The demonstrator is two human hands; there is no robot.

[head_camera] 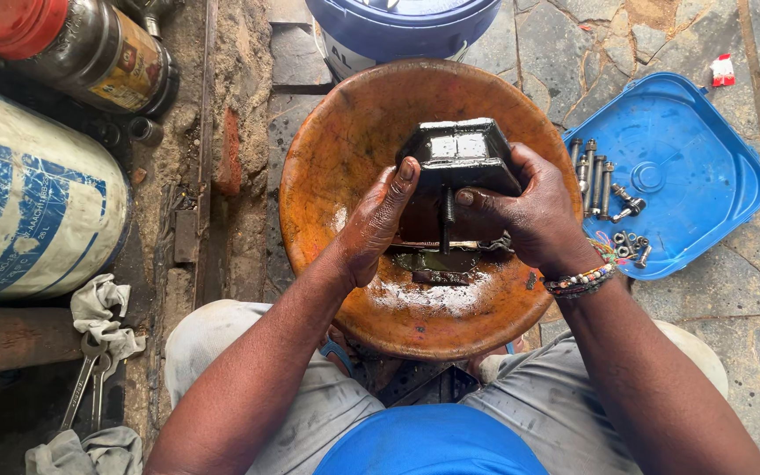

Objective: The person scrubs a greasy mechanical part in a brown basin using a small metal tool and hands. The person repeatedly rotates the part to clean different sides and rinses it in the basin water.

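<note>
Black metal block [457, 158], wet and glossy with a threaded stud [449, 220] hanging from its underside, is held up over the middle of a wide orange basin [327, 149] that sits on the ground between the person's knees. Both hands are closed on it: the left hand [378, 220] presses its thumb and fingers against the block's left side, and the right hand [534, 211] wraps around the right side with the thumb across the front face. The right wrist wears a beaded bracelet [582, 281]. Below the block, a shallow pool of dirty liquid [433, 295] lies in the bottom of the basin, with a small dark metal piece [437, 277] resting in it. To the right of the basin, on the stone paving, a blue plastic lid [697, 141] lies upside down and holds several bolts [593, 176] side by side, plus a few nuts and short screws [631, 246] near its lower edge. Just beyond the basin stands a blue bucket [398, 26]. At far left lie a large white and blue cylinder [28, 193] on its side, a dark jar with a red cap [72, 44], a grey rag [103, 312], and two spanners [90, 378] side by side
</note>
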